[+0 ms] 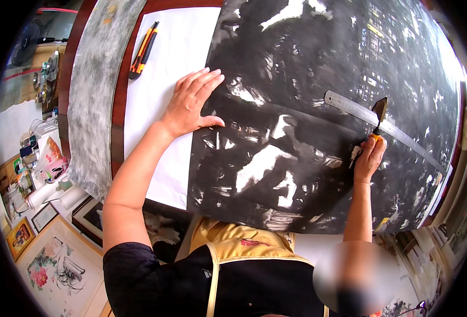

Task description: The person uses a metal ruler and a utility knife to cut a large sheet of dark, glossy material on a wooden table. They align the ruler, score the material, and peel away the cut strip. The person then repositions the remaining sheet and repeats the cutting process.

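a small flat tool (pixel 380 110) with a dark wide head (a scraper or a brush, i cannot tell) is in the right hand (pixel 370 158), whose fingers are closed around its yellow handle. the tool is above the right part of a large black-and-white painting (pixel 307 132), and its head crosses over a metal ruler (pixel 402 137); if they touch, i cannot tell. the left hand (pixel 191 103) holds nothing; its palm is over a white sheet (pixel 191 39), its thumb stands apart from the fingers, and the fingertips reach over the painting's left edge. farther up on the white sheet lies an orange-and-black utility knife (pixel 144 51). beyond it, a grey mottled sheet (pixel 97 79) lies on the red-brown table (pixel 118 100).
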{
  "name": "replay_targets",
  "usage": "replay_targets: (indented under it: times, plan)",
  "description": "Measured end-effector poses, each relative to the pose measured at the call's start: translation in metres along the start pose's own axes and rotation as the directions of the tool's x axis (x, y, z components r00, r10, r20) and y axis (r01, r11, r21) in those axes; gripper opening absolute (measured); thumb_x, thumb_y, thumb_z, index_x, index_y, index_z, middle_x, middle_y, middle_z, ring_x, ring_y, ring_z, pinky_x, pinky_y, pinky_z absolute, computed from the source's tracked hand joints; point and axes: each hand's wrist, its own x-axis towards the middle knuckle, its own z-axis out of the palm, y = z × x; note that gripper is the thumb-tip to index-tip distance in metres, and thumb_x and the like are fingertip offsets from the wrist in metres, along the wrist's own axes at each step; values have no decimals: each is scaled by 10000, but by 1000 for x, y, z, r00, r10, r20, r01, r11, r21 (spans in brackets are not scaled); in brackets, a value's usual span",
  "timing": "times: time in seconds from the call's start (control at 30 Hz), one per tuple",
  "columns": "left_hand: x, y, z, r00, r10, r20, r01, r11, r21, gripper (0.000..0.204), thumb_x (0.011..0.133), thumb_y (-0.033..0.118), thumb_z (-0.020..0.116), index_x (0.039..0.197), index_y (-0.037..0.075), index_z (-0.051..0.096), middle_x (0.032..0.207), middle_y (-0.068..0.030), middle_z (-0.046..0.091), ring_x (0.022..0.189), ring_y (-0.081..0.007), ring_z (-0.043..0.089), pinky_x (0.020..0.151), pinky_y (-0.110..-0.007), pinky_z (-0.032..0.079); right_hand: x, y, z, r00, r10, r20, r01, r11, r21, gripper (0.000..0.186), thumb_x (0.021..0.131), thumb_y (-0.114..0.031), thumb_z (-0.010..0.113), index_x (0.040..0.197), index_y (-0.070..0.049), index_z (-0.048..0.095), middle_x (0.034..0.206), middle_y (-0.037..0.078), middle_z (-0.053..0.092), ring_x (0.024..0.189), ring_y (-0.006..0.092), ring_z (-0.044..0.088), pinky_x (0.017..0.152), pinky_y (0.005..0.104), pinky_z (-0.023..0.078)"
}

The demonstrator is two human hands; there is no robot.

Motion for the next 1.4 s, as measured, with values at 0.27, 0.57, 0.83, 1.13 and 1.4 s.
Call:
replay_targets:
  times: [0.27, 0.57, 0.83, 1.13, 1.4]
  plan:
    - [-13, -15, 1, 993, 14, -118, -11, 1000, 23, 926, 834, 680, 682, 1513, 91, 457, 1505, -89, 520, 1389, -281, 481, 1189, -478, 319, 1, -8, 1, 1000, 23, 7, -23, 1000, 2, 246, 1093, -241, 481, 1059, -5, 543, 922, 148, 504, 810, 309, 549, 751, 412, 453]
    - [-9, -12, -3, 995, 27, -101, -22, 998, 52, 785, 847, 569, 719, 1450, 101, 536, 1482, -91, 531, 1404, -292, 463, 1198, -487, 311, -2, -5, 9, 999, 40, -21, -40, 999, 16, 225, 1081, -235, 503, 1123, -17, 537, 960, 148, 512, 815, 315, 580, 729, 417, 496]
    - [-8, -6, -3, 997, 5, -72, -2, 999, 39, 796, 816, 492, 754, 1466, 92, 527, 1496, -122, 528, 1427, -313, 451, 1208, -492, 289, -2, -9, 7, 995, 98, -6, -99, 995, -11, 173, 1036, -190, 552, 1116, -36, 546, 1022, 203, 555, 948, 439, 563, 842, 500, 467]
    - [-11, -8, 3, 996, 25, -87, -16, 995, 100, 756, 843, 455, 718, 1473, 90, 515, 1496, -126, 521, 1426, -313, 444, 1211, -504, 283, 2, -18, 8, 997, 59, -49, -57, 998, 41, 184, 1031, -216, 570, 1099, -49, 541, 1024, 225, 572, 983, 468, 561, 823, 526, 474]
    - [-8, -4, -2, 996, 16, -91, -8, 996, 85, 738, 834, 452, 742, 1451, 105, 535, 1486, -99, 526, 1422, -292, 446, 1215, -486, 290, 0, -20, 4, 998, 6, -56, -7, 1000, -19, 169, 1040, -195, 543, 1092, -35, 544, 1016, 194, 548, 958, 429, 560, 812, 498, 466]
